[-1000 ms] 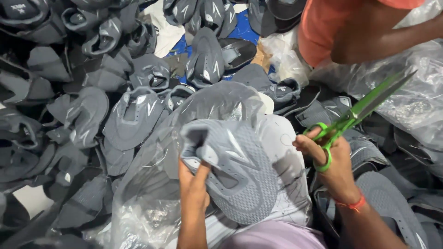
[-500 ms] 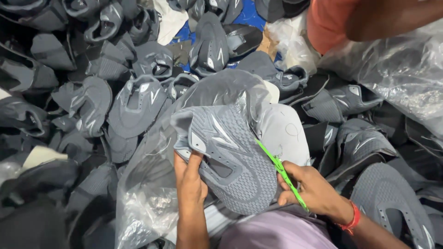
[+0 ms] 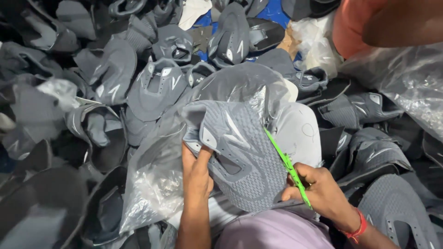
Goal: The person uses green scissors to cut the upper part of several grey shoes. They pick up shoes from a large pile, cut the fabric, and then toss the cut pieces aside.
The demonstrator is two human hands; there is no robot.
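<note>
A grey knitted shoe upper point(image 3: 242, 157), patterned with pale chevron marks and an open lace slot, lies spread flat over a clear plastic bag, its left edge pinched in one hand. Green-handled scissors point(image 3: 288, 167) rest slanted along its right edge, touching the fabric.

matt grey knit shoe upper point(image 3: 244, 157), glossy plastic bag point(image 3: 157, 184)

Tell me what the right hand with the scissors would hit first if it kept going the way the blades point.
The right hand aims the green scissors up-left along the grey shoe upper; its edge comes first, seemingly already at the blades, then the clear plastic bag beyond.
</note>
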